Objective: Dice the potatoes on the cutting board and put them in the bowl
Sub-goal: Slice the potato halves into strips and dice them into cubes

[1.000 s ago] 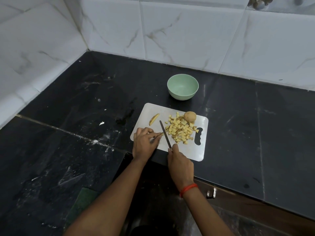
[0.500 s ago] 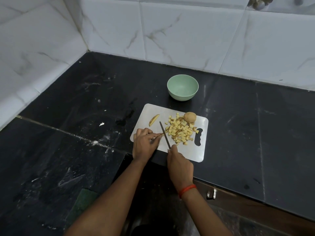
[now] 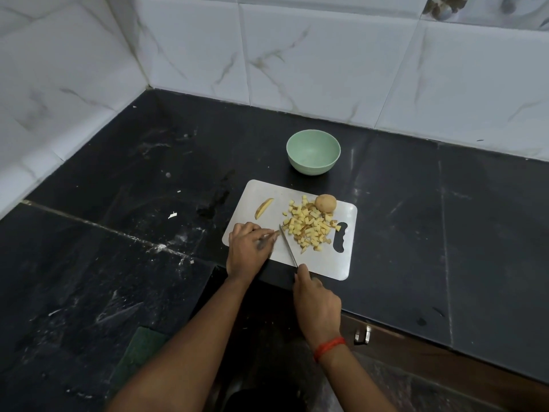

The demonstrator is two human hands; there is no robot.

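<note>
Op: Grip status?

Eng: Your right hand (image 3: 316,301) is clenched round the handle of the knife (image 3: 287,245), one finger reaching up to the heel of the blade. The blade lies slanted over the cutting board (image 3: 323,264), tip pointing away from you, just left of the diced pile (image 3: 309,228). Your left hand (image 3: 248,248) sits on the board's near left corner, fingers curled, tips beside the knife tip. Can't tell if it pinches a piece or only presses down.

Op: Potatoes?

Eng: All on the board. Dice are heaped centre-right, touching one whole potato (image 3: 325,203) at the far edge. One wedge (image 3: 263,208) lies alone at the far left, apart from the pile. A few dice sit right beside the handle cutout (image 3: 340,237) at the right end.

Op: Bowl?

Eng: Green bowl (image 3: 312,169), upright, just past the board's far edge, not touching it.

Op: Room to move?

Eng: The board's near edge runs close to the front lip of the black counter (image 3: 118,263); your right wrist hangs out past that lip. There's open stone left of the board up to the tiled wall (image 3: 326,69), and a wide stretch to the right. A white scrap (image 3: 172,215) lies on the counter to the left. The bowl stands between board and back wall, well off the tiles.
</note>
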